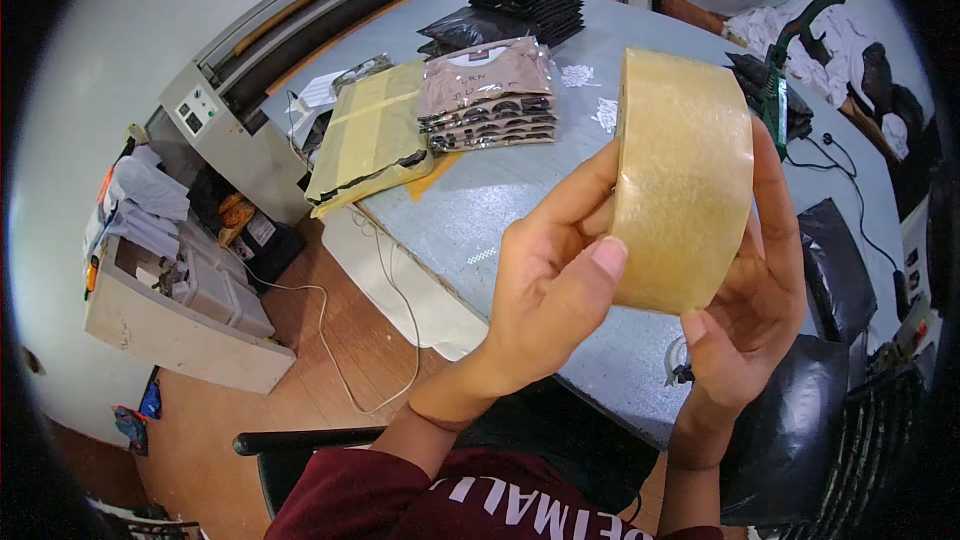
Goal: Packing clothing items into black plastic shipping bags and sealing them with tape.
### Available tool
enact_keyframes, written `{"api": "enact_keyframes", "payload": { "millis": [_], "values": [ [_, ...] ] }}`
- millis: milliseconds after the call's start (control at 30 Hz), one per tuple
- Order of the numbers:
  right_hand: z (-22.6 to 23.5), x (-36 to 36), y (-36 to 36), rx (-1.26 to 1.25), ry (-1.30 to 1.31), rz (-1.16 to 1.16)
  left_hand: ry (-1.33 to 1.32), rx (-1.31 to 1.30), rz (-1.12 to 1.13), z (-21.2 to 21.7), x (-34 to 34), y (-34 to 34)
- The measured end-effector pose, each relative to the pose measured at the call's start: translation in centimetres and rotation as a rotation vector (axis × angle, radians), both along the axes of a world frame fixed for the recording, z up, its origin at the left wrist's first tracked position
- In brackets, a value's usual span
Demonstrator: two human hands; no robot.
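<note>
Amber packing-tape roll (685, 180) filled left hand (548, 285) and right hand (755, 340), fingers (779, 225) half-curled around it at eight and four o'clock; inspection seemed underway, peeling probably needing one freed.

The tape roll (685, 180) is between the left hand (545, 290) and the right hand (755, 310), above the table (480, 215). On the table's left lies a wrapped parcel (368, 135); just right of it is a stack of bagged garments (485, 95), with a pile of pouches (540, 5) behind. Paper slips (606, 115) lie right of the garments. A handled tool (777, 90) is at far right, a flat bag (838, 270) nearer. Left of the table is a machine (235, 135).
</note>
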State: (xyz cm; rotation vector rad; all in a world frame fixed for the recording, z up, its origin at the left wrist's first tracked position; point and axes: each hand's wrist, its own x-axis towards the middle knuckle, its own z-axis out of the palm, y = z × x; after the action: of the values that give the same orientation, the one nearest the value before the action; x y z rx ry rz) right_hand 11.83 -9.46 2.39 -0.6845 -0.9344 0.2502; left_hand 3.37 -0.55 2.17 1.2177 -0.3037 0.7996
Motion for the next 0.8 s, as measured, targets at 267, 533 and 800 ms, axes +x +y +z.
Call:
{"api": "enact_keyframes", "payload": {
  "millis": [267, 533, 800],
  "values": [
    [0.0, 0.0, -0.2, -0.016, -0.064, -0.014, -0.005, -0.133, -0.067, -0.1, 0.0, 0.1],
    [0.1, 0.0, 0.0, 0.009, -0.056, -0.042, -0.016, -0.124, -0.023, -0.1, 0.7, -0.3],
    [0.5, -0.3, -0.6, -0.033, 0.027, -0.012, -0.066, -0.095, -0.144, 0.0, 0.1, 0.2]
  ]
}}
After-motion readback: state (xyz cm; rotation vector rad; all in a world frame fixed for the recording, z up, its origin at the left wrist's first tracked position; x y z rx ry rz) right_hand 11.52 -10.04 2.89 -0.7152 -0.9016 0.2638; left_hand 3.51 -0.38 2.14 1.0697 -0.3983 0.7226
